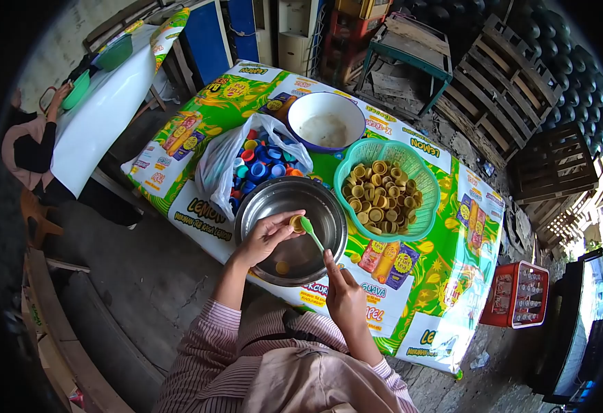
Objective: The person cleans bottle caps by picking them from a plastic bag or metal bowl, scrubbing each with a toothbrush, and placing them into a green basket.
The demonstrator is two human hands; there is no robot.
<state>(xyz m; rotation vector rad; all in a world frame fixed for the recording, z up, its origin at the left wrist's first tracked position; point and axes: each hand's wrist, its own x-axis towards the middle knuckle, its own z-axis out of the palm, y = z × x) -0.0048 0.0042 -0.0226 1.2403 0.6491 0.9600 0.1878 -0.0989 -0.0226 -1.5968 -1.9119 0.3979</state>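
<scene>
Over a steel bowl (246, 206), my left hand (270, 237) pinches a yellow bottle cap (297, 224). My right hand (343, 292) grips the handle of a green brush (312, 235), whose head touches that cap. Another yellow cap (282, 267) lies in the steel bowl. To the right, a green basket (428, 180) holds many yellow-brown caps (378, 196). A plastic bag (213, 165) of blue, red and other coloured caps (263, 163) stands behind the bowl at left. Behind them sits a white basin (315, 107) with cloudy liquid inside.
A bright patterned cloth covers the table (425, 275). At far left, another person (36, 144) is beside a second table (102, 110) with green basins (78, 91). A red crate (515, 294) of bottles stands on the floor at right, and wooden pallets (494, 82) lean behind.
</scene>
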